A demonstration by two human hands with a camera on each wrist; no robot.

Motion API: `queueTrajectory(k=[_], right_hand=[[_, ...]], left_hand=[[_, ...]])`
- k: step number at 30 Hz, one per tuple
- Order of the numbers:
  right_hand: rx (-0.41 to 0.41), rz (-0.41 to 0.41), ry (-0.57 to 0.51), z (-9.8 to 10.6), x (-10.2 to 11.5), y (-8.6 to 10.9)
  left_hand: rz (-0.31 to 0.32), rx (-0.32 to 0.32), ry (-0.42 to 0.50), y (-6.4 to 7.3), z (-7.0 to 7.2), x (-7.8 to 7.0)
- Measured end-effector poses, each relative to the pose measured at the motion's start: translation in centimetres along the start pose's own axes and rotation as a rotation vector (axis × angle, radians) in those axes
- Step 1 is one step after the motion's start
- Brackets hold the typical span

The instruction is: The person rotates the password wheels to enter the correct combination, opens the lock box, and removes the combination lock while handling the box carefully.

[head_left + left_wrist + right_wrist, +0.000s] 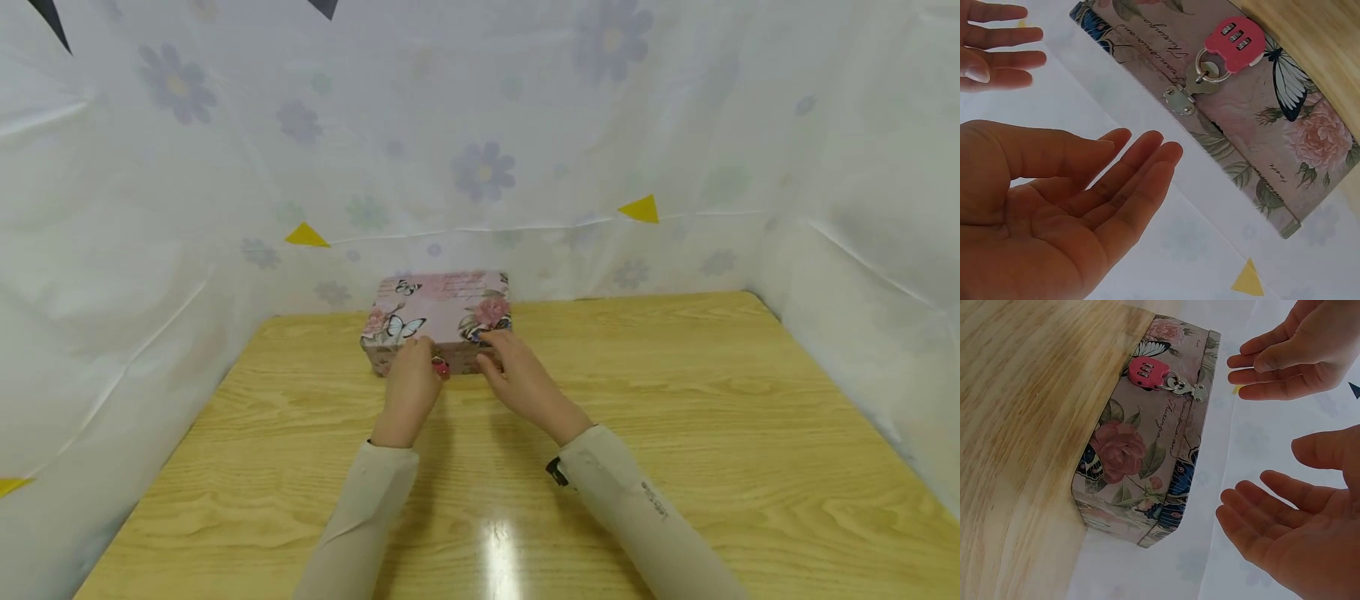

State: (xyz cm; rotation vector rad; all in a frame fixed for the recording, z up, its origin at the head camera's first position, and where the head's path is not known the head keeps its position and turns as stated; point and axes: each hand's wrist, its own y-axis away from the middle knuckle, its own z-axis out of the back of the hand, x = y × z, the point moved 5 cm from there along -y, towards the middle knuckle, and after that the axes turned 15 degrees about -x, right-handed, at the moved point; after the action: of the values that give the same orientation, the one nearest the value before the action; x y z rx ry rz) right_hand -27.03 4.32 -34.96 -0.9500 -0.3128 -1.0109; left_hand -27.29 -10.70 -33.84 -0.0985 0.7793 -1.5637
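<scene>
A pink floral box (450,304) with butterflies and roses stands on the table, its lid down. On its front a red combination padlock (1235,45) hangs by its ring from a metal hasp (1180,100). My left hand (414,379) is in front of the box, just left of the padlock in the head view. Its fingers are relaxed, and the left wrist view shows nothing in the palm. To the right, my right hand (528,383) reaches towards the box's front right corner. In the right wrist view its fingers (1260,515) are spread and hold nothing.
The box rests near the back edge of a wooden table (675,417). Behind it hangs a white flowered sheet (525,108), which also closes in both sides. Yellow triangles (640,209) mark the sheet.
</scene>
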Motion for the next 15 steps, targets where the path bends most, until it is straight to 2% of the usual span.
queueTrajectory(k=[15], right_hand=[[0.027,-0.018,-0.026,-1.1,-0.4,-0.1]], left_hand=[[0.008,0.048,-0.038,0.0,-1.0,0.8]])
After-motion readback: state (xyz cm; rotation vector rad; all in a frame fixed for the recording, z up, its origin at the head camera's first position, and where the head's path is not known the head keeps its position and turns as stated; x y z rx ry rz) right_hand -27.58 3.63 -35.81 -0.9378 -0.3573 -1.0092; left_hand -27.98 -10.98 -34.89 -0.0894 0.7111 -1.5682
